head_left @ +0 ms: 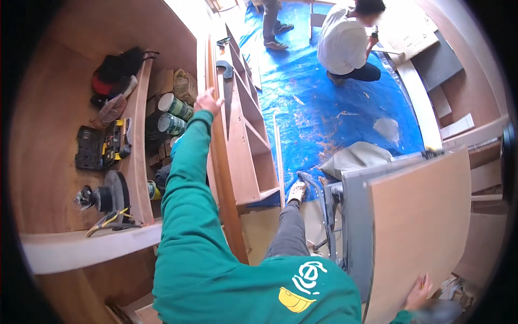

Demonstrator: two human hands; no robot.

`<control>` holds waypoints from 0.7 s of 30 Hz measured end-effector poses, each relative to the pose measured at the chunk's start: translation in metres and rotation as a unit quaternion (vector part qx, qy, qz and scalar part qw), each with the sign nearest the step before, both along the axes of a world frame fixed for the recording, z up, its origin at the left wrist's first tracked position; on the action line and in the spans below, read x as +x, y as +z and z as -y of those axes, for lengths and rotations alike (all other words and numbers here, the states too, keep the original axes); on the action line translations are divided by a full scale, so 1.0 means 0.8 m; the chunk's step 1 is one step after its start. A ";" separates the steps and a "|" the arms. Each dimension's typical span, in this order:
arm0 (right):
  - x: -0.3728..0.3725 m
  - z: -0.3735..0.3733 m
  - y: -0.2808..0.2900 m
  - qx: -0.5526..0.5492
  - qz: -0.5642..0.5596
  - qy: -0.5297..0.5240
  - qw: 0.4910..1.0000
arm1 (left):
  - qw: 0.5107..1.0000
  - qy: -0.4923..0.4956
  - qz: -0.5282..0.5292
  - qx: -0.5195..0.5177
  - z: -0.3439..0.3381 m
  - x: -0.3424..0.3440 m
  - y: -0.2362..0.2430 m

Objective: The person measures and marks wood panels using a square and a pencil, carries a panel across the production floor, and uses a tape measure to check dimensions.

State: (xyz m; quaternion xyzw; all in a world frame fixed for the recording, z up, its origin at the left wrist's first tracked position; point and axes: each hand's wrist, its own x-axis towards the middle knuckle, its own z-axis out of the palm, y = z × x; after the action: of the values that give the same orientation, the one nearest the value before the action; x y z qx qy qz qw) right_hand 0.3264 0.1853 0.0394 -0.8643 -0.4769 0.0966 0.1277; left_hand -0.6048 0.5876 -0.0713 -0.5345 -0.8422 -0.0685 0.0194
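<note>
My left hand [209,101], at the end of an outstretched green sleeve, grips the edge of a long brown wooden board [219,156]. The board runs away from me beside an open wooden shelf frame [245,119]. A clamp [224,69] sits on that frame, just beyond the hand. At the lower right, my right hand [418,293] is over a light-brown wooden sheet [421,216]. Its fingers are pinched together, with a small thin thing like a pencil between them. The sheet stands on a grey table-like machine [353,227].
On the left, a wooden cabinet holds a tool case [102,146], pliers [113,220] and paint cans [175,107]. A blue tarp [340,108] covers the floor ahead. One person [345,43] crouches there; another's legs [271,24] show farther back. A pale sack [359,157] lies beside the machine.
</note>
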 end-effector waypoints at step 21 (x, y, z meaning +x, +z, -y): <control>-0.061 -0.138 -0.013 -0.104 0.211 -0.183 0.955 | 0.990 0.104 -0.074 -0.052 -0.542 -0.183 -0.139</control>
State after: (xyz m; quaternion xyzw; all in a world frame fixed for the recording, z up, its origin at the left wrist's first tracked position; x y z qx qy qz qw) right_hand 0.2778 0.2958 0.0289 -0.9460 -0.3138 -0.0637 -0.0510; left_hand -0.7514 1.0209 -0.1826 -0.4478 -0.8919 0.0180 0.0607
